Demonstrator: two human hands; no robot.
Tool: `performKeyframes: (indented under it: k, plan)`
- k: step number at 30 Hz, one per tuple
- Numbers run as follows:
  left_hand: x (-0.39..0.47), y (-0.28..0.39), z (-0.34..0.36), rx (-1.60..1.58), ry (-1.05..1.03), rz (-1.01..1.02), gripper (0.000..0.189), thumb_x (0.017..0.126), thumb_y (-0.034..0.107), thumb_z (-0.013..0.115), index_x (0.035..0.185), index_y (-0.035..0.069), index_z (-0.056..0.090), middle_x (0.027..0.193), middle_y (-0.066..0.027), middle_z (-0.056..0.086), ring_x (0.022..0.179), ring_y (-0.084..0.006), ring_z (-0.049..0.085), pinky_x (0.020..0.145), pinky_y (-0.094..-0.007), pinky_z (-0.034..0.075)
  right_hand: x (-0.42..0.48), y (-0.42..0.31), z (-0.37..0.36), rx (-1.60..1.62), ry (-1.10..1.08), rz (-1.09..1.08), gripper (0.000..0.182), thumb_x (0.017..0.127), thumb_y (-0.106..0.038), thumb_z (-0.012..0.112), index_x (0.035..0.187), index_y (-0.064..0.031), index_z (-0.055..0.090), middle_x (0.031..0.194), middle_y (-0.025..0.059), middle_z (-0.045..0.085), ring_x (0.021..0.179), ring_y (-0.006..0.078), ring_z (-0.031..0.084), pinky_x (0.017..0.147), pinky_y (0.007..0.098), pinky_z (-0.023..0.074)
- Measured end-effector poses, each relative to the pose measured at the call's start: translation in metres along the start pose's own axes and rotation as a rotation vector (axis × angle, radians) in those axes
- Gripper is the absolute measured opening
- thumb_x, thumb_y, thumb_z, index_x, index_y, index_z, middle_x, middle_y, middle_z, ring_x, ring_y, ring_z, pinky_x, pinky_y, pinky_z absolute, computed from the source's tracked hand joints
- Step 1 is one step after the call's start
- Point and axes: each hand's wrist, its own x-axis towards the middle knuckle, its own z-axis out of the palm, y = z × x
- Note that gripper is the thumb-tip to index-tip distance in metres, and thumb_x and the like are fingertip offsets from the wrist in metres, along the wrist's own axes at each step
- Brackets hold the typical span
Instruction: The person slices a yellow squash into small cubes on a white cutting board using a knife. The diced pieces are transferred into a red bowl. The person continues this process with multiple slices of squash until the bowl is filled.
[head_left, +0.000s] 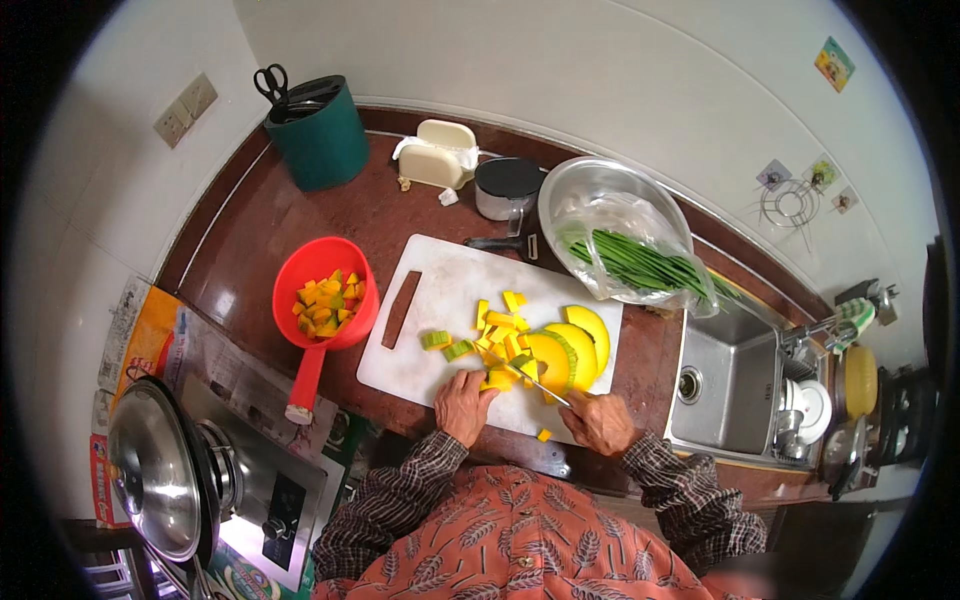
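Observation:
A white plastic cutting board (450, 270) lies before me, bearing cut yellow pumpkin chunks (501, 319) and several overlapping pumpkin slices (589, 330) at its right. My right hand (600, 421) grips a kitchen knife (541, 388), whose blade points up and left among the chunks. At the board's near edge, my left hand (461, 405) has its fingertips against a pumpkin piece (501, 379) just left of the blade. One small pumpkin cube (544, 435) sits by the near edge. Left of the board, a red plastic dipper (307, 379) holds more chunks.
A steel bowl (559, 180) with bagged green stalks (637, 259) overlaps the board's far right corner. Beyond the board stand a lidded measuring jug (495, 202) and a green utensil holder (322, 146). A sink (724, 390) is at right; a gas stove with a lidded wok (161, 472) is at left.

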Motion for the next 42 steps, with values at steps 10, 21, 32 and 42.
performKeyframes:
  k: [10, 21, 32, 42]
  plan:
    - [-0.002, 0.022, -0.012, -0.079, 0.1, 0.169, 0.027, 0.073, 0.017, 0.067, 0.095, 0.006, 0.056, 0.092, -0.0128, 0.051, 0.081, -0.0303, 0.054, 0.067, -0.0385, 0.044, -0.052, 0.003, -0.013, 0.164, -0.014, 0.211, 0.022, 0.081, -0.022, 0.056, 0.088, -0.0009, 0.055, 0.071, 0.0201, 0.06, 0.059, 0.0366, 0.059, 0.053, 0.0427, 0.0477]
    - [-0.02, 0.043, 0.018, 0.026, -0.484, 0.631, 0.021, 0.076, 0.015, 0.062, 0.093, 0.008, 0.052, 0.092, -0.0092, 0.046, 0.085, -0.0261, 0.052, 0.068, -0.0359, 0.047, -0.055, -0.012, -0.009, 0.214, 0.052, 0.218, 0.022, 0.079, -0.021, 0.058, 0.089, -0.0016, 0.055, 0.07, 0.0206, 0.06, 0.059, 0.0366, 0.059, 0.052, 0.0417, 0.0473]
    - [0.084, 0.004, -0.069, -0.113, 0.055, 0.187, 0.024, 0.074, 0.008, 0.062, 0.095, 0.002, 0.054, 0.089, -0.0142, 0.052, 0.079, -0.0267, 0.055, 0.068, -0.0353, 0.045, -0.079, -0.022, 0.021, 0.129, -0.01, 0.144, 0.032, 0.083, -0.029, 0.053, 0.104, -0.0054, 0.057, 0.072, 0.0169, 0.058, 0.056, 0.032, 0.058, 0.049, 0.0391, 0.0486]
    - [0.147, -0.009, 0.016, -0.084, -0.289, 0.261, 0.032, 0.081, 0.023, 0.053, 0.104, 0.001, 0.055, 0.107, -0.0187, 0.053, 0.103, -0.0324, 0.047, 0.092, -0.0403, 0.035, -0.047, -0.044, 0.041, 0.085, -0.001, 0.252, 0.036, 0.085, -0.03, 0.052, 0.115, -0.0111, 0.049, 0.078, 0.0192, 0.054, 0.064, 0.0325, 0.059, 0.052, 0.0409, 0.048]
